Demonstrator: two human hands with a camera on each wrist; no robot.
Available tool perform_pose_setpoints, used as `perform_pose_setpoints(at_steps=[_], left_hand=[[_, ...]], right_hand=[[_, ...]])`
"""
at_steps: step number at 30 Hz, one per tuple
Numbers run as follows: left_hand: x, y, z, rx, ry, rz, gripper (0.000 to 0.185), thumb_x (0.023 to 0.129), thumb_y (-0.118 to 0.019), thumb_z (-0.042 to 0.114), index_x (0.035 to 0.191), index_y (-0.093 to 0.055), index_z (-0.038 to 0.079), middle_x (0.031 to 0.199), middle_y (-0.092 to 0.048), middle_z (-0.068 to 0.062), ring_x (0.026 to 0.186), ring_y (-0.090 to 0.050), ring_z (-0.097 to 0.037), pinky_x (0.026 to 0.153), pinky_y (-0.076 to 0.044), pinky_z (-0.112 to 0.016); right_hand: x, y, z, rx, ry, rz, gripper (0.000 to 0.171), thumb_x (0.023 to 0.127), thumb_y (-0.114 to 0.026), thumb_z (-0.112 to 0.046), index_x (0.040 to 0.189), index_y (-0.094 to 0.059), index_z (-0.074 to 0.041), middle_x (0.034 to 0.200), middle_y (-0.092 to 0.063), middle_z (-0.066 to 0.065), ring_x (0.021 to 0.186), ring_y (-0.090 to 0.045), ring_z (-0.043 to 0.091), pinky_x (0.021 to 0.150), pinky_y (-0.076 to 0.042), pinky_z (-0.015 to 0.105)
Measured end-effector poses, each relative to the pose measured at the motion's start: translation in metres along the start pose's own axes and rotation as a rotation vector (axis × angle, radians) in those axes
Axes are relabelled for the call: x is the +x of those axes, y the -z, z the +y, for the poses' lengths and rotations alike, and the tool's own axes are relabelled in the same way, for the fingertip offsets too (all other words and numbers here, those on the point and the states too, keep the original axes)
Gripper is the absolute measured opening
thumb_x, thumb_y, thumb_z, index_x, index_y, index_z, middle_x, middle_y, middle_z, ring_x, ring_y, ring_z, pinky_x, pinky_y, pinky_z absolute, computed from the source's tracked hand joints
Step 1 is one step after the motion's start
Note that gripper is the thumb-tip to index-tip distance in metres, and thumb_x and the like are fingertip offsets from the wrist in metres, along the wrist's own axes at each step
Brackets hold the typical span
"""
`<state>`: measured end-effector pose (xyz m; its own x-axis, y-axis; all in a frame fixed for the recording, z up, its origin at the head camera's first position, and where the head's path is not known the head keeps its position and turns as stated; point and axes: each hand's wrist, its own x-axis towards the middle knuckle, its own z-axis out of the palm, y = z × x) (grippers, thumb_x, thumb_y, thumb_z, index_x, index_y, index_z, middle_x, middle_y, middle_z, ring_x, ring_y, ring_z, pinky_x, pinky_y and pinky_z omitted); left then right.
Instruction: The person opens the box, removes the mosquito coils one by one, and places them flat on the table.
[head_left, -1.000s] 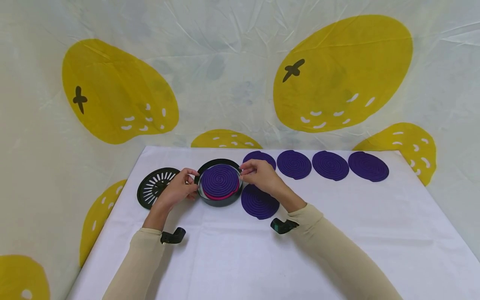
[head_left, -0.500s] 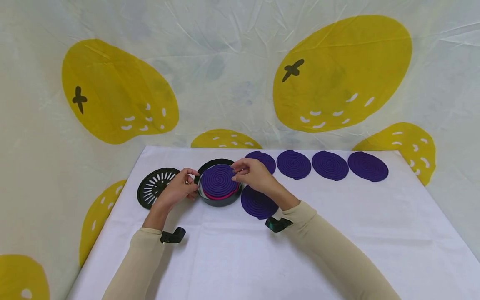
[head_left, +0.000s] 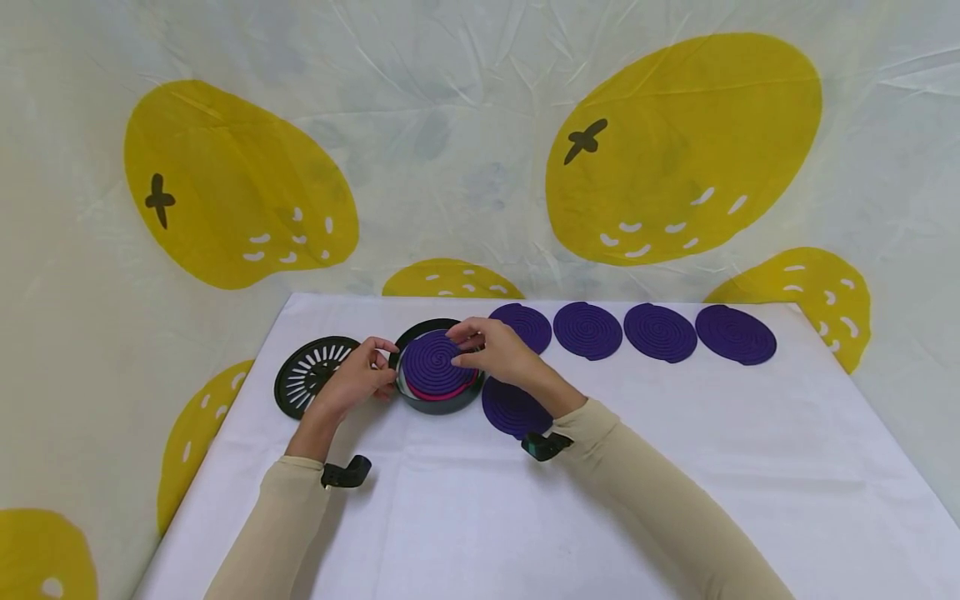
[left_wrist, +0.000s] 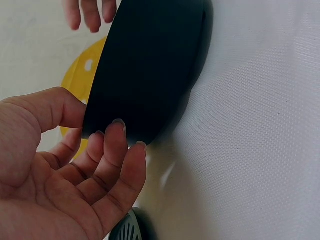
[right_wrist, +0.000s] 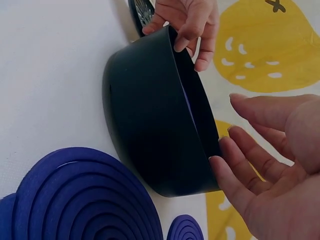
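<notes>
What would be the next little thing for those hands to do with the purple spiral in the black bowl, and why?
Probably press the top purple spiral down flat. It sits in the black bowl slightly off a pink one that peeks out beneath it. The right hand already rests its fingers on the spiral, while the left hand grips the bowl's rim to steady it. The slotted lid lies to the side.

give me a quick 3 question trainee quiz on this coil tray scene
1. True or false: the left hand holds the rim of the black tray.
2. How many purple coils lie in the far row on the white cloth? A) two B) four C) six
3. Fill in: the slotted black lid lies on the tray's ____ side.

Key: 1 true. 2 B. 3 left; the right hand rests on the coil in tray.
</notes>
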<state>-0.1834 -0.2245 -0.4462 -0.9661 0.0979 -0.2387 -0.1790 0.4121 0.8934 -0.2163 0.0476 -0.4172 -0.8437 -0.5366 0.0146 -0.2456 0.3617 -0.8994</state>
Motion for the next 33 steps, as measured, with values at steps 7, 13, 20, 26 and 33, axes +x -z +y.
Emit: perform_pose_setpoints(at_steps=[7, 13, 20, 26, 33], left_hand=[[0.0, 0.001, 0.0, -0.001, -0.002, 0.001, 0.046, 0.091, -0.063, 0.0, 0.134, -0.048, 0.004, 0.092, -0.047, -0.008, 0.075, -0.065, -0.025, 0.068, -0.059, -0.041], [0.0, 0.0, -0.001, 0.004, -0.004, 0.0, 0.044, 0.091, -0.062, -0.001, 0.133, -0.048, 0.003, 0.091, -0.047, -0.008, 0.075, -0.065, -0.025, 0.068, -0.06, -0.04], [0.0, 0.0, 0.0, -0.002, -0.008, -0.003, 0.043, 0.092, -0.062, -0.001, 0.132, -0.048, 0.003, 0.091, -0.046, -0.009, 0.075, -0.066, -0.027, 0.068, -0.059, -0.04], [-0.002, 0.0, 0.001, -0.005, -0.005, -0.002, 0.043, 0.092, -0.062, -0.001, 0.133, -0.048, 0.003, 0.091, -0.047, -0.009, 0.076, -0.066, -0.029, 0.069, -0.059, -0.041], [-0.004, 0.0, 0.006, -0.007, -0.021, -0.017, 0.045, 0.091, -0.06, -0.003, 0.134, -0.046, 0.0, 0.09, -0.047, -0.009, 0.077, -0.065, -0.027, 0.068, -0.059, -0.041]], right_hand=[[0.008, -0.008, -0.001, -0.022, 0.012, -0.046, 0.046, 0.088, -0.078, -0.006, 0.131, -0.063, -0.004, 0.135, -0.063, 0.013, 0.123, -0.062, 0.03, 0.103, -0.051, 0.04], [0.016, -0.014, 0.001, -0.076, 0.05, -0.064, 0.047, 0.088, -0.077, -0.005, 0.133, -0.062, -0.004, 0.136, -0.063, 0.012, 0.125, -0.06, 0.03, 0.108, -0.047, 0.041], [0.023, -0.019, 0.001, -0.11, 0.055, -0.045, 0.047, 0.088, -0.077, -0.006, 0.133, -0.063, -0.005, 0.135, -0.064, 0.012, 0.126, -0.059, 0.027, 0.111, -0.044, 0.041], [0.029, -0.026, 0.001, -0.105, 0.056, -0.032, 0.044, 0.089, -0.077, -0.006, 0.131, -0.064, -0.005, 0.134, -0.064, 0.014, 0.126, -0.059, 0.029, 0.111, -0.043, 0.043], [0.031, -0.033, 0.002, -0.085, 0.063, -0.015, 0.039, 0.088, -0.076, 0.0, 0.126, -0.067, -0.005, 0.129, -0.066, 0.011, 0.123, -0.062, 0.027, 0.109, -0.045, 0.041]])
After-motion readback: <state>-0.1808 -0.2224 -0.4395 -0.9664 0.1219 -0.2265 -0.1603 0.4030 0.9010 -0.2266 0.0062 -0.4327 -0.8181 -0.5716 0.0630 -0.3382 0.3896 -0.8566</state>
